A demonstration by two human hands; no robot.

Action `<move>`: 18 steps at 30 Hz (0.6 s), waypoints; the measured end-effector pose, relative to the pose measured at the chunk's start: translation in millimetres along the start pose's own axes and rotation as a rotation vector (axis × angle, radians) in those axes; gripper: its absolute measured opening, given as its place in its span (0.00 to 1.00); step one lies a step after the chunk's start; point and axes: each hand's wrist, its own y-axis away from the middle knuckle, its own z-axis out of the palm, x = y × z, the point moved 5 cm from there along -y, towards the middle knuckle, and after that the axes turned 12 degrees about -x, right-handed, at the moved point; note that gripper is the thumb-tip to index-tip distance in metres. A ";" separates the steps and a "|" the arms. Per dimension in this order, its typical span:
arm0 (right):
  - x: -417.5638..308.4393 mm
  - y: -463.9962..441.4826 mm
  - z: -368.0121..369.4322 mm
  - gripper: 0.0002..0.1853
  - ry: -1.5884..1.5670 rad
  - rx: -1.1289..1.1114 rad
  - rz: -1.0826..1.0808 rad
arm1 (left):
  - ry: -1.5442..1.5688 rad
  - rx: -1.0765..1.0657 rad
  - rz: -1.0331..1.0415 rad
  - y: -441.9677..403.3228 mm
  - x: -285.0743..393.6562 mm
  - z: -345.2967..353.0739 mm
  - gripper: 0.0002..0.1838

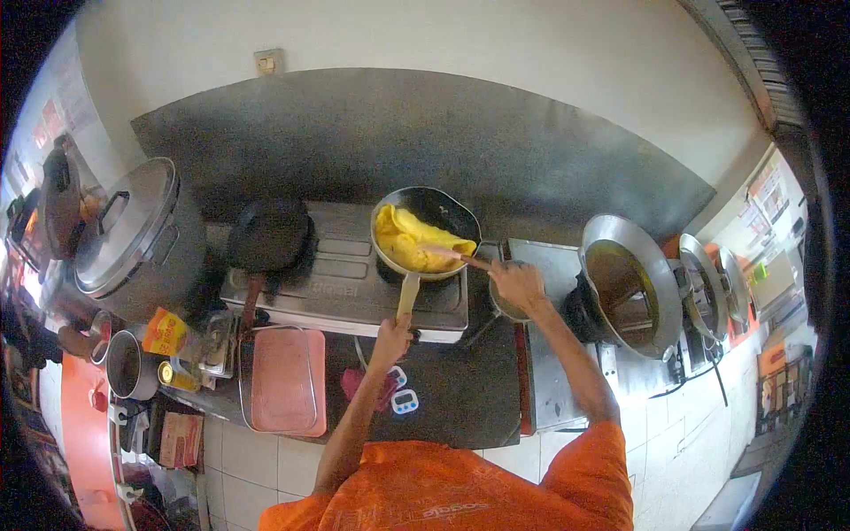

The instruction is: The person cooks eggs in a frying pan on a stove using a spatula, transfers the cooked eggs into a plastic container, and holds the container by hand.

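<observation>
A frying pan sits on the right side of the gas stove. Inside it lies a folded yellow omelette. My left hand is closed around the pan's pale handle. With my right hand I grip a wooden spatula, whose flat end rests on or just over the omelette; contact is hard to tell.
A dark pan occupies the stove's left side, beside a large lidded pot. In front stands a pink tray, with small timers nearby. A wide oil-filled wok is at the right.
</observation>
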 end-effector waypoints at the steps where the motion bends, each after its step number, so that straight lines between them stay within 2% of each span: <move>1: -1.0 4.1 -3.6 0.15 -0.016 0.003 0.009 | -0.014 0.002 0.024 0.0 2.1 0.4 0.21; 4: -8.1 17.1 -27.5 0.14 -0.062 -0.006 0.035 | 0.095 -0.018 0.066 1.6 1.7 1.2 0.21; 7: -13.2 23.3 -68.6 0.14 -0.112 -0.005 0.061 | -0.061 -0.072 0.076 2.4 9.6 0.6 0.20; 9: -18.6 26.6 -85.9 0.14 -0.174 0.042 0.076 | -0.022 -0.028 0.050 5.4 12.6 1.7 0.21; 12: -29.4 13.8 -65.0 0.13 -0.215 -0.035 -0.060 | -0.021 -0.003 0.021 -4.4 -1.5 -3.1 0.23; 18: -34.6 -32.2 -39.2 0.13 -0.101 -0.112 0.000 | -0.061 0.013 0.044 -7.1 -1.6 -4.4 0.26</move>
